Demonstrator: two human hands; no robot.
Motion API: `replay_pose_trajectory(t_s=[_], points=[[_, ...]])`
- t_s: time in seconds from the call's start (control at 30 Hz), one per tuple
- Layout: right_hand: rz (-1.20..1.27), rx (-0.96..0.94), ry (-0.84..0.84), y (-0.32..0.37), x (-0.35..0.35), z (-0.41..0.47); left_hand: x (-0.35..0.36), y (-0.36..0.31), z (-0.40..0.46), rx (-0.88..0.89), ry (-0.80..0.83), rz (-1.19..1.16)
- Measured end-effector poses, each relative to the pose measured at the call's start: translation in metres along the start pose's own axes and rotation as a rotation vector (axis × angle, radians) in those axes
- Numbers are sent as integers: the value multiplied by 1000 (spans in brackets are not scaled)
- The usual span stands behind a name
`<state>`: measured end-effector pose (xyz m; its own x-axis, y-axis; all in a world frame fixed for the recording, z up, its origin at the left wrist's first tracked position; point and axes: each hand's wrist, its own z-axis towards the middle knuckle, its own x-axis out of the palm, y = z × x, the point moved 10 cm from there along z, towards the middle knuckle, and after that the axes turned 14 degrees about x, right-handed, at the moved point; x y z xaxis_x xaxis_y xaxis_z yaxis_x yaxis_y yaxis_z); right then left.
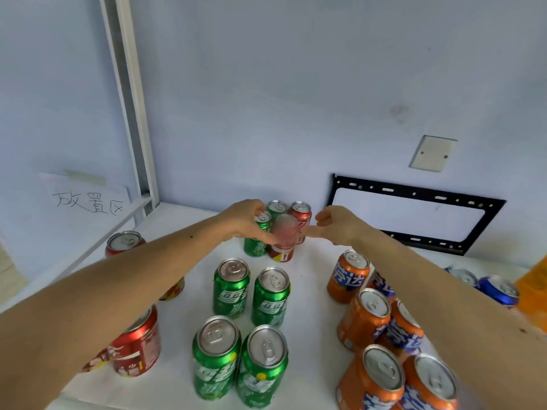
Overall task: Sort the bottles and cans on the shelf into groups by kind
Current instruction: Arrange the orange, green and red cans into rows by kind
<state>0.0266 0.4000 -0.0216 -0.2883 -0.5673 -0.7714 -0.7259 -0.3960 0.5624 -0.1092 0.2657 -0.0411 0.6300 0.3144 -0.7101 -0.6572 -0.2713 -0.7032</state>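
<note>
At the back of the white shelf (pixel 313 315) stands a small cluster of cans. My left hand (pixel 245 221) grips a green can (pixel 257 247), fingers over its top and thumb reaching toward a blurred red can (pixel 284 241) in front. My right hand (pixel 334 226) has curled fingers, and one fingertip touches that red can's right side. Behind them stand another green can (pixel 276 208) and another red can (pixel 301 213). Several green cans (pixel 231 288) stand in the middle, several orange cans (pixel 365 318) on the right, and red cans (pixel 137 347) on the left.
Two blue cans (pixel 498 291) sit at the far right beside an orange object (pixel 534 294) at the frame's edge. A black metal bracket (pixel 414 216) leans on the back wall. A handwritten paper sign (pixel 88 199) and a white shelf post (pixel 130 99) stand at the left.
</note>
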Motion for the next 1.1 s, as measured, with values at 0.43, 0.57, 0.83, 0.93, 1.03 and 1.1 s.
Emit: replay_pose_trajectory(t_s=[0.43,0.57,0.83,0.93,1.03,1.1], points=[[-40,-91,133,-13,-10,132,48,-18,91,135,161,840],[-97,-116,192,-8,7,153,49,-11,97,134,146,862],[-94,-220,219,6,30,176,44,-5,97,144,63,752],[-61,-219,199,6,32,177,44,-10,94,178,50,758],[-121,-217,135,4,29,177,45,-16,89,224,46,762],[-180,-228,84,0,23,174,45,-19,86,241,44,755]])
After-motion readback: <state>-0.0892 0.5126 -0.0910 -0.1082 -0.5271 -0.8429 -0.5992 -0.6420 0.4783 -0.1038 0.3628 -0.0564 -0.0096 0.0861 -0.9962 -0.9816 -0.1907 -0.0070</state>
